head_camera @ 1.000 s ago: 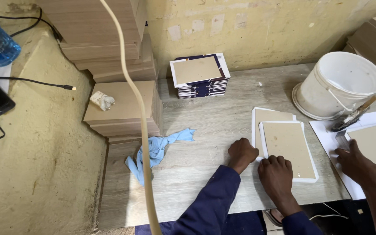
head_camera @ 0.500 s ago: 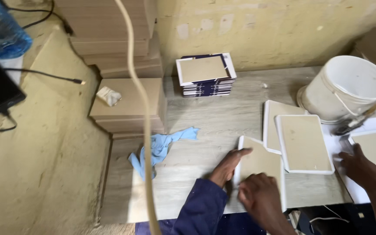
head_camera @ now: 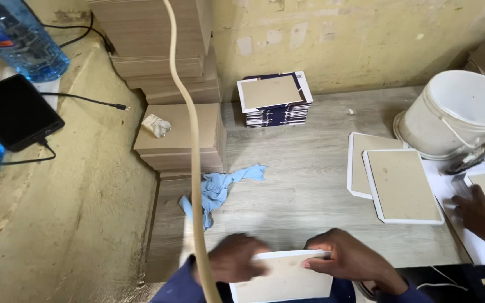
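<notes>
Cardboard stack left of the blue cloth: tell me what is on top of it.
On the cardboard stack lies one small crumpled white wad, near its left edge. The rest of the top sheet is bare; a tan hose crosses in front, hiding a strip.

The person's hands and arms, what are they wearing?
The left hand and right hand are bare, with no gloves, rings or watch showing. Dark blue long sleeves cover both arms to the wrists. The left hand is blurred.
</notes>
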